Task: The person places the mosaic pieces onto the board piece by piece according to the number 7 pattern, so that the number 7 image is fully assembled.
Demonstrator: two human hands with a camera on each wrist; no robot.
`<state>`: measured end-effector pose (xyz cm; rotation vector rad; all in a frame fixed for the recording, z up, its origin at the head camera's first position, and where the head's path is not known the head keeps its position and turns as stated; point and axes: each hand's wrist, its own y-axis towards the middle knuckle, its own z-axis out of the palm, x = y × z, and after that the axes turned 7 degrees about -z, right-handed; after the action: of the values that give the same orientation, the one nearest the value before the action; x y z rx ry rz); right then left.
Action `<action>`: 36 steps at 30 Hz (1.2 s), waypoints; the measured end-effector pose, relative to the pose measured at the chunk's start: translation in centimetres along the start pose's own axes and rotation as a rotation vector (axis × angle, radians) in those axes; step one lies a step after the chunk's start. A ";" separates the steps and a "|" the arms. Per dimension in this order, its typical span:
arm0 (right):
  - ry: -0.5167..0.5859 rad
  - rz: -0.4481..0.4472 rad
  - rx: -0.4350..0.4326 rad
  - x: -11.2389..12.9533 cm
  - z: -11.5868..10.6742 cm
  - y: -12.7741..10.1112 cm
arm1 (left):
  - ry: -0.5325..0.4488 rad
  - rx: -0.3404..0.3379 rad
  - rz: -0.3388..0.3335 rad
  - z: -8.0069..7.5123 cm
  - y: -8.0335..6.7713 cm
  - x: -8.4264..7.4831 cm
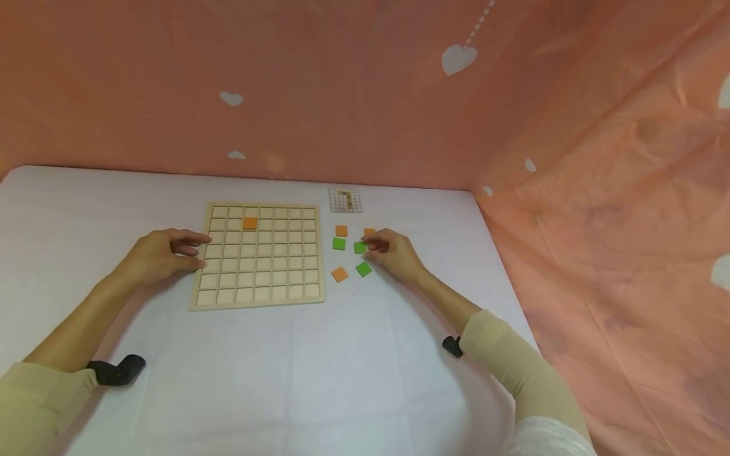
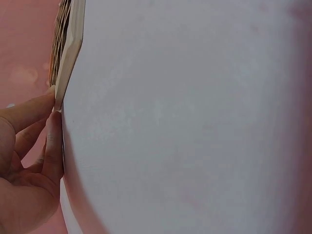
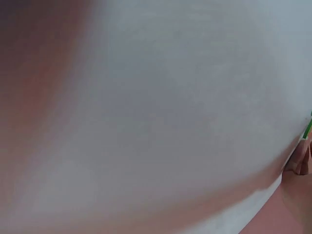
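A green tile (image 1: 360, 247) lies at the right hand's (image 1: 395, 254) fingers, toward the counter's (image 1: 342, 367) left edge; whether clamped, I cannot tell. Left hand's (image 1: 156, 256) fingers, apart, touch the board (image 1: 263, 277).

A salmon-orange sheet (image 1: 342, 82) hangs like a wall behind a white-covered table (image 1: 342, 373), right along its far edge. A second stretch of the same colour, the side sheet (image 1: 616, 209), runs along the right, wrinkled and marked with darker blotches. White hearts (image 1: 459, 59) are scattered over both; the largest on the back hangs from a dotted white line (image 1: 480, 24). The table's cover shows faint creases. The light is soft, with blurred shadows.
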<state>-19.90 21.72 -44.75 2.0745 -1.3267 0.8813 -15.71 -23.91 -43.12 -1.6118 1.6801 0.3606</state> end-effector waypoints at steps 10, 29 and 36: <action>-0.066 -0.065 -0.041 -0.7 0.9 -0.1 | -0.004 -0.023 0.015 0.4 0.1 -0.1; -0.124 -0.062 -0.069 -0.4 2.0 0.1 | 0.004 -0.028 0.000 0.2 0.0 0.0; -0.096 -0.050 -0.087 -0.2 1.9 0.0 | 0.003 -0.026 0.000 0.4 0.2 0.2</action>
<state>-19.56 20.48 -46.16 2.0956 -1.3318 0.6989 -15.72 -23.75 -43.56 -1.6319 1.6834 0.3816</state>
